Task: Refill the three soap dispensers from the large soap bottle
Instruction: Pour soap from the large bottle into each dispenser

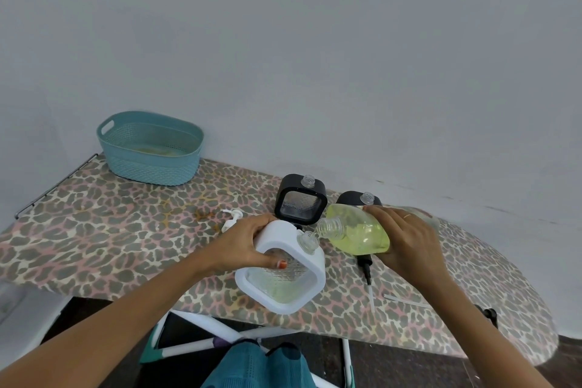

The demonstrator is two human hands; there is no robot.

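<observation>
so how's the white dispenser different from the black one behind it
The white-framed square soap dispenser is tilted in the left hand, the large yellow-green soap bottle at its neck; the black-framed square dispenser stands upright, untouched. Both have open threaded necks, pumps off.

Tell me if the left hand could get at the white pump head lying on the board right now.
Probably not yet: the left hand is gripping the white dispenser during the pour. The white pump head lies just beyond it, nothing between, so once freed it looks reachable.
</observation>
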